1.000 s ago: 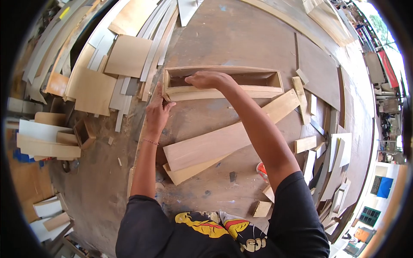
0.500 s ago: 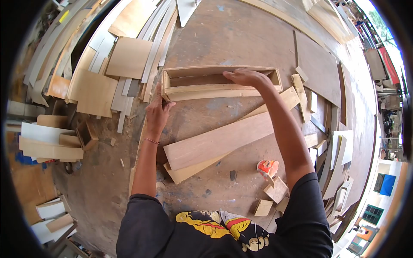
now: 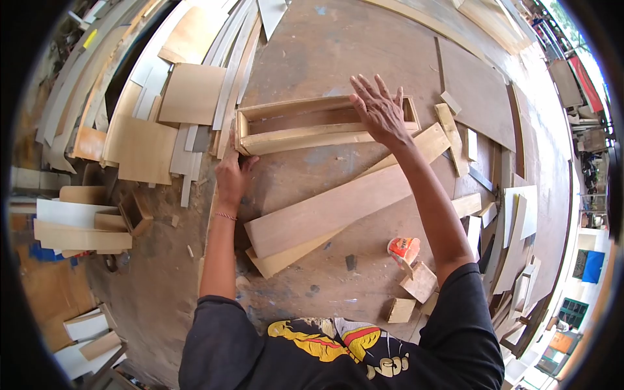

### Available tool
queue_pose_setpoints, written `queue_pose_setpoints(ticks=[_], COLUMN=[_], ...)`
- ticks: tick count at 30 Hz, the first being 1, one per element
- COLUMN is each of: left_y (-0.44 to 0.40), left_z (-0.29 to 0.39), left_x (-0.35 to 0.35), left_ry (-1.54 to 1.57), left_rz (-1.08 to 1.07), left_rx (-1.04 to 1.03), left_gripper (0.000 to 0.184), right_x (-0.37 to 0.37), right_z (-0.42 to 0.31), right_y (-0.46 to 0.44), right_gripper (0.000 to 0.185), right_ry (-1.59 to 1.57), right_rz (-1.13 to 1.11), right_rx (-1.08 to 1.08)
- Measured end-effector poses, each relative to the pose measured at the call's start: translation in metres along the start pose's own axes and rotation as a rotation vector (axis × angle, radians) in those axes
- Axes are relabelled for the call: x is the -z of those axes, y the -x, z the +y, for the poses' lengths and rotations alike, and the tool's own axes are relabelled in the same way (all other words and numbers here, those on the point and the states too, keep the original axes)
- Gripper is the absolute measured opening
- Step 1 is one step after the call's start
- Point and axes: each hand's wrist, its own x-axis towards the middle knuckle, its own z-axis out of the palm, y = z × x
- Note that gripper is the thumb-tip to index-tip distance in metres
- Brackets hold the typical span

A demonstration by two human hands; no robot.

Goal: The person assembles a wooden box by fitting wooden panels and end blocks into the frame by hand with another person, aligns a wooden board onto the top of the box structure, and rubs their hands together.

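Note:
A long, narrow wooden box lies on the brown worktable, its hollow side facing up. My left hand grips the box's left end, with the thumb at the near corner and the other fingers partly hidden along the end. Over the right part of the box, my right hand is open, fingers spread and palm down; I cannot tell whether the palm touches the rim. Nearer to me, a flat reddish plank rests across a paler plank.
An orange and white cup stands near small wood blocks by my right arm. Boards and strips are piled at the left. More offcuts and a large flat panel lie at the right.
My right hand has lifted from inside the box, and its fingers have spread out. The box's left end has shifted slightly left, with my left hand still at it.

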Motion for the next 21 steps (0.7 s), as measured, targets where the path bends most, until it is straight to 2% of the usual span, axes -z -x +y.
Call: queue_pose_setpoints(ticks=[2,4,8,10,11,13,14,16,17,19,21], left_y=[0.0,0.0,0.0,0.0,0.001,0.0,0.0,-0.001,-0.001,-0.002,-0.001], left_z=[-0.003,-0.008,-0.005,-0.002,-0.003,-0.005,-0.006,0.0,-0.001,-0.004,-0.006], left_x=[-0.003,-0.007,-0.005,-0.003,-0.005,-0.008,-0.008,-0.006,-0.007,-0.01,-0.011], left_ry=[-0.019,-0.113,-0.058,-0.042,-0.048,-0.038,-0.044,-0.067,-0.072,-0.131,-0.13], left_rz=[0.012,0.12,0.089,0.079,0.079,0.102,0.104,0.077,0.079,0.147,0.139], left_rx=[0.019,-0.089,-0.047,-0.04,-0.035,-0.021,-0.02,0.046,0.047,-0.06,-0.03], left_gripper=[0.052,0.032,0.035,0.053,0.053,0.068,0.068,0.085,0.085,0.093,0.092], right_x=[-0.005,-0.004,-0.003,0.005,0.007,0.013,0.006,-0.007,-0.011,-0.012,-0.014], right_z=[0.001,0.0,0.002,0.0,-0.002,-0.008,-0.01,-0.02,-0.024,-0.035,-0.038], right_y=[0.001,0.0,0.0,-0.007,-0.012,-0.023,-0.03,-0.044,-0.048,-0.055,-0.058], right_gripper=[0.056,0.056,0.058,0.054,0.054,0.047,0.047,0.038,0.038,0.03,0.026], right_ry=[-0.001,-0.015,-0.035,-0.023,-0.028,-0.08,-0.085,-0.323,-0.327,-0.298,-0.283], right_rz=[-0.078,-0.118,-0.084,-0.125,-0.128,-0.162,-0.161,-0.264,-0.263,-0.405,-0.407], right_rx=[-0.034,-0.055,-0.043,-0.025,-0.02,0.129,0.133,0.157,0.16,0.107,0.095])
